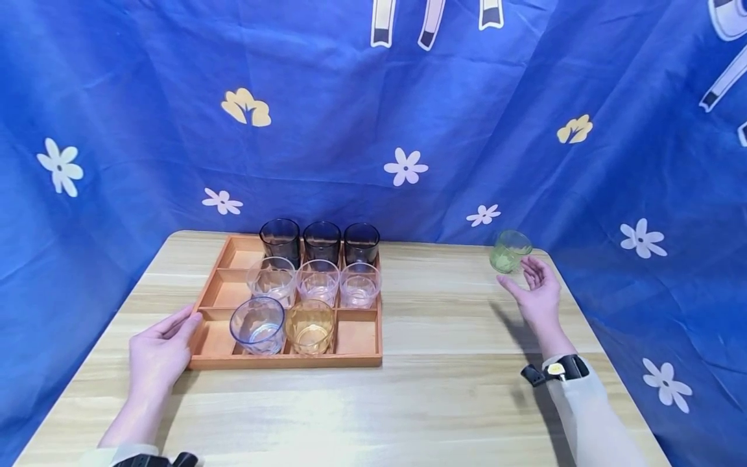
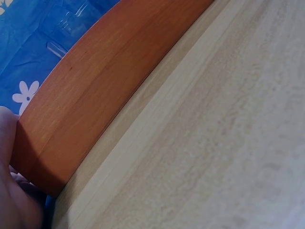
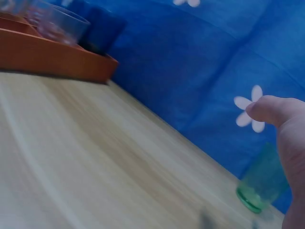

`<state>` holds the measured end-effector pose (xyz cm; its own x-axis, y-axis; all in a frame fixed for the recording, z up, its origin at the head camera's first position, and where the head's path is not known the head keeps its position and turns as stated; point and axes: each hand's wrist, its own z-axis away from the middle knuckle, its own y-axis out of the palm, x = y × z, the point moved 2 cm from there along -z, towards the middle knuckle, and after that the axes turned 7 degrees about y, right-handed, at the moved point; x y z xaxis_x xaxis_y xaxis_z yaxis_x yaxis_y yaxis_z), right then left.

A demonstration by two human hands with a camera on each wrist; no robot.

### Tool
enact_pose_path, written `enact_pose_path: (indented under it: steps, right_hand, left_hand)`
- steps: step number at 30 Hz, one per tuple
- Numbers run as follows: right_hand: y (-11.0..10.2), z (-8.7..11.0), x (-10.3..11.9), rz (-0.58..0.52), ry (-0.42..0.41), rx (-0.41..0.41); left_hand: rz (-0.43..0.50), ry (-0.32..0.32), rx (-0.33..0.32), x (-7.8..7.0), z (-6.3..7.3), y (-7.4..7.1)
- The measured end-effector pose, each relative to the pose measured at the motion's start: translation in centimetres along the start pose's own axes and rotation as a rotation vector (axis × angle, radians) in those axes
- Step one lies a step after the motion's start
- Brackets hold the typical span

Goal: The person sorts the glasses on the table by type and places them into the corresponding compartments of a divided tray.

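Observation:
A divided wooden tray (image 1: 286, 362) lies on the table with several glasses in its compartments. My left hand (image 1: 159, 350) holds the tray by its left side near the front corner; the left wrist view shows that hand (image 2: 12, 176) at the tray's corner (image 2: 71, 124). At the table's far right corner a green tinted glass (image 1: 509, 251) stands upright. Just in front of it is my right hand (image 1: 538, 295), thumb and fingers spread apart. In the right wrist view the green glass (image 3: 261, 183) shows partly behind the hand (image 3: 293, 143), with nothing gripped.
Black glasses (image 1: 322, 243) fill part of the tray's back row, clear glasses (image 1: 318, 283) the middle row. A blue-rimmed glass (image 1: 258, 326) and an amber glass (image 1: 310, 327) sit in the front row. A blue patterned cloth (image 1: 327, 130) hangs behind and beside the table (image 1: 443, 389).

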<state>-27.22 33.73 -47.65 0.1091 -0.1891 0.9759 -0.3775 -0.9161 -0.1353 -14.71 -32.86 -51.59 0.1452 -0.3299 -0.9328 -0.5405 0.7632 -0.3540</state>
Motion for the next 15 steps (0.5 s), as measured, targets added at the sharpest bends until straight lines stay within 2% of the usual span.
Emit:
enact_pose_path:
  steps: [4,8,15]
  right_hand:
    - [-0.4,-1.6,-0.7,0.013,-0.019,-0.062]
    - [-0.6,-3.0,-1.6,0.084,-0.014,-0.115]
    - [-0.4,-5.3,-2.4,0.171,0.058,-0.122]
  left_hand:
    - [-0.005,0.002,0.001,-0.1,-0.1,-0.1]
    - [-0.027,0.000,0.002,-0.2,0.0,-0.1]
    - [-0.018,0.002,-0.007,-0.4,0.2,0.0]
